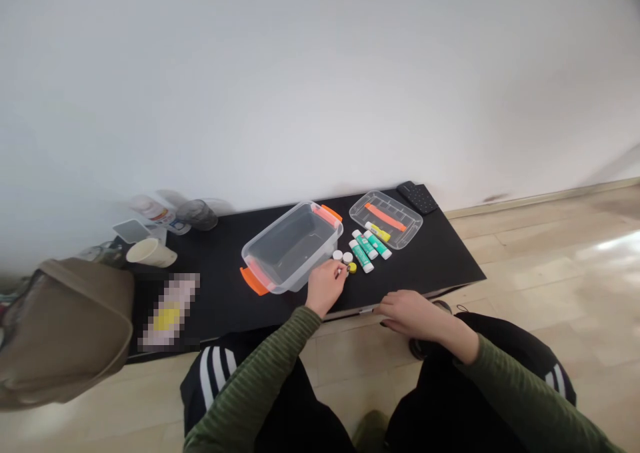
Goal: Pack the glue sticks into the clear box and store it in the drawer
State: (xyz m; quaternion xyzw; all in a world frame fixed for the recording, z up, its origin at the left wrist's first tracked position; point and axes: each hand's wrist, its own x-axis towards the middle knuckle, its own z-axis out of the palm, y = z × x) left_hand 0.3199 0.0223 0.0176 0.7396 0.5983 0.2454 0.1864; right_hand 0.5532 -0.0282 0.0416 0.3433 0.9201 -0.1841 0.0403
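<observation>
My left hand [326,285] is at the table's front edge, its fingers pinched together beside a small yellow round piece [353,267]. What the fingertips hold, if anything, is too small to make out. Two small white round pieces, one of them the nearer white cap-like piece [347,258], sit just beyond the fingers. To their right lie several green-and-white glue sticks [361,256] and one yellow-and-white stick [378,232]. Nothing is in my right hand [413,314], which hovers over the front edge with fingers loosely stretched. A clear plastic box [295,243] with orange handles stands uncovered behind my left hand.
The clear lid [413,234] with an orange strip lies right of the box, near a black dotted object [419,197]. A paper cup [151,253], a white bottle [159,213] and a dark glass [198,214] stand left. A brown bag [70,326] covers the left end.
</observation>
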